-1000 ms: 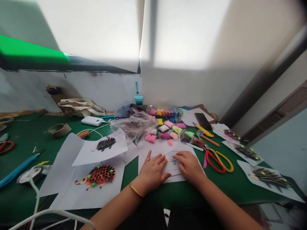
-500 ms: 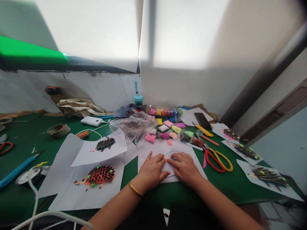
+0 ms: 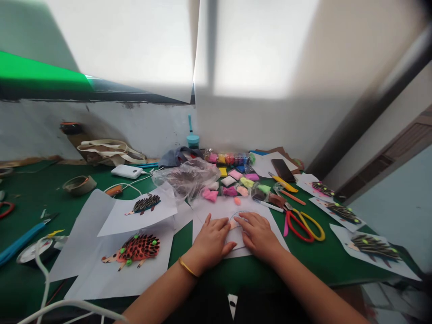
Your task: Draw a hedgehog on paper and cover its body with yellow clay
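A white sheet of paper point(image 3: 199, 213) lies in front of me, with a curved line drawing point(image 3: 240, 213) partly hidden under my fingers. Peach modelling clay point(image 3: 233, 222) is spread thin on the drawing, between my hands. My left hand point(image 3: 213, 236) rests flat on the sheet, fingers stretched out and thumb apart, fingertips at the clay's left edge. Over the drawing's right part lies my right hand point(image 3: 259, 233), its fingers extended and their tips touching the clay or the paper just beside it. A small orange-pink clay lump point(image 3: 237, 201) sits above the drawing.
Several clay packets point(image 3: 229, 181) lie behind the sheet, beside a crumpled plastic bag point(image 3: 189, 177). Red-and-yellow scissors point(image 3: 303, 225), a white pen point(image 3: 270, 206) and a yellow cutter point(image 3: 285, 183) are at right. Hedgehog pictures point(image 3: 138, 249) lie left and right. A blue cutter point(image 3: 23, 240) is far left.
My right hand's fingers have lifted and shifted slightly, uncovering more of the peach clay. My left hand stays nearly in place. The whole view has shifted a little.
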A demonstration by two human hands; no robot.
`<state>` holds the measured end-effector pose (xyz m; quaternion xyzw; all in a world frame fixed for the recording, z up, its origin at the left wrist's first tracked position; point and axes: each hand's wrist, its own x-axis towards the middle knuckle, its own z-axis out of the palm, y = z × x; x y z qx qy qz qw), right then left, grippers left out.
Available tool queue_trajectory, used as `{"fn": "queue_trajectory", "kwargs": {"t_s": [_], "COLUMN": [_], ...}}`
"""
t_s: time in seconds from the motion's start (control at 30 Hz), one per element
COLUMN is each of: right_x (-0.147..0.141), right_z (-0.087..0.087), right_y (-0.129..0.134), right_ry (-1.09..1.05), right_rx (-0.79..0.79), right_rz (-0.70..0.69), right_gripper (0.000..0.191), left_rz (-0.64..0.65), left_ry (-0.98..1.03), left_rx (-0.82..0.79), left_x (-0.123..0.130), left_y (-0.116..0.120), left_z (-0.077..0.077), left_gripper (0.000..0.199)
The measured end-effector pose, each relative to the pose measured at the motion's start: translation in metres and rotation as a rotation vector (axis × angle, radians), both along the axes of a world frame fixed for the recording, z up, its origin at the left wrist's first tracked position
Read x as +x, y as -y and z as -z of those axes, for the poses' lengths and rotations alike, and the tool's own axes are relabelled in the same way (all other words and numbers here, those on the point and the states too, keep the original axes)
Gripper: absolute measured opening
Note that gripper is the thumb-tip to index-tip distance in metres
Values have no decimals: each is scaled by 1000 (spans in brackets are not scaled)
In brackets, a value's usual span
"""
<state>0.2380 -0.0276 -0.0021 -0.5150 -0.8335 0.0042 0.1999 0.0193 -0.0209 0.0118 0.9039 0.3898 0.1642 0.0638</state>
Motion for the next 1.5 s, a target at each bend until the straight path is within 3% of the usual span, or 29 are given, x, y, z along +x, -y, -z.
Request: {"fn": "queue_trajectory", "kwargs": {"t_s": [0.27, 0.47, 0.6, 0.73, 0.93, 1.1, 1.33, 1.5], "right_x": [13, 66, 101, 121, 126, 121, 129, 132], "right_z": [0, -1, 4, 12, 16, 15, 13, 6], "right_y": [0, 3, 14, 21, 19, 21, 31, 31], "right_ry": [-2, 86, 133, 177, 266, 260, 295, 357], "right_rx": [62, 21, -65, -31, -37, -90, -142, -238], "right_rz": [79, 309, 366, 379, 449, 408, 435, 475], "right_gripper": [39, 38, 38, 35, 36, 46, 46, 54], "left_rz": [-16, -38, -79, -89, -95, -101, -96, -84], "left_ry": [12, 18, 39, 24, -28, 18, -36, -74], "left_rx": [46, 36, 22, 7, -7, -28, 0, 1], "left_x": [-5, -4, -5, -9, -9, -9, -17, -18], "left_y": [2, 1, -2, -2, 7, 12, 3, 10], "left_z": [-2, -2, -1, -1, -9, -16, -12, -15], "left_gripper": [34, 37, 35, 35, 33, 35, 28, 25]}}
